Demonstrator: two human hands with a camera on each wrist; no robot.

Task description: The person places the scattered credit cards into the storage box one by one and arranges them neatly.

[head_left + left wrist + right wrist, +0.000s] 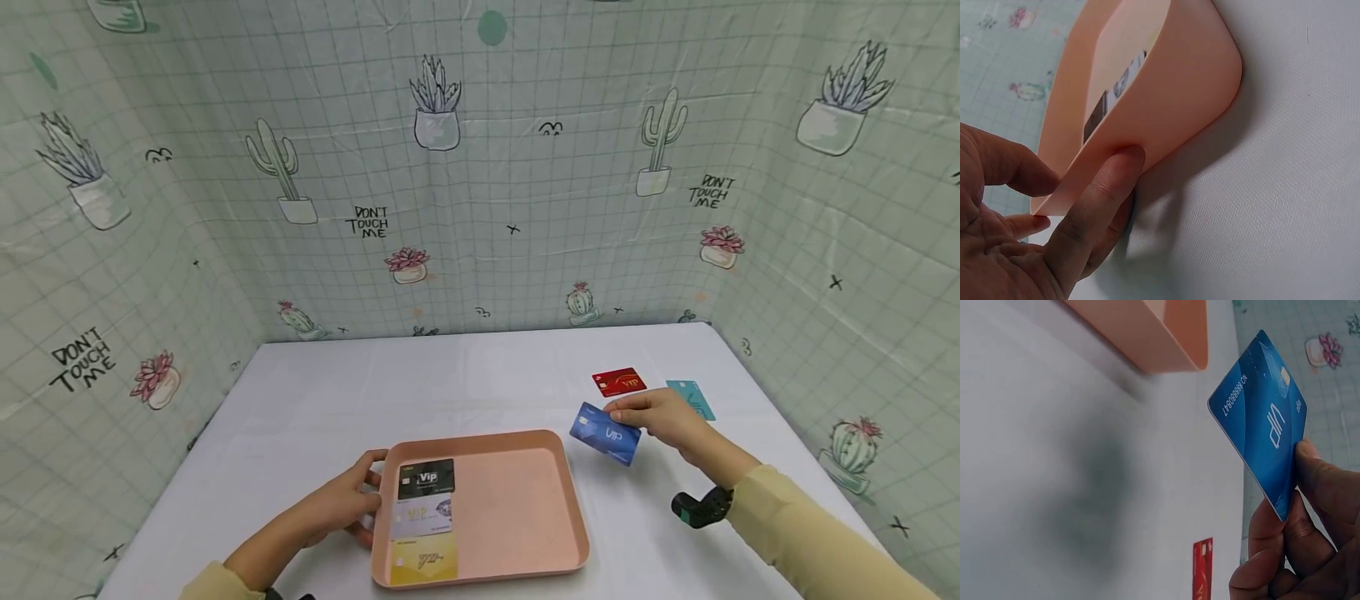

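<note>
Between the thumb and fingers of my right hand point(663, 417) is a blue VIP card point(605, 434), held tilted above the table to the right of the tray. The right wrist view shows its lettered face and the pinching fingers point(1329, 494) at one edge. My left hand point(341, 500) grips the left side of a pink tray point(517, 508); in the left wrist view a fingertip point(1125, 165) presses on the outer wall. Inside the tray, a black Vip card point(426, 479), a pale silver card point(422, 515) and a gold card point(423, 560) form a column along the left.
A red VIP card point(619, 382) lies on the white table point(420, 387) beyond my right hand. A teal card point(692, 400) lies right of it, partly hidden by that hand. Patterned cloth point(480, 192) walls the back and both sides.
</note>
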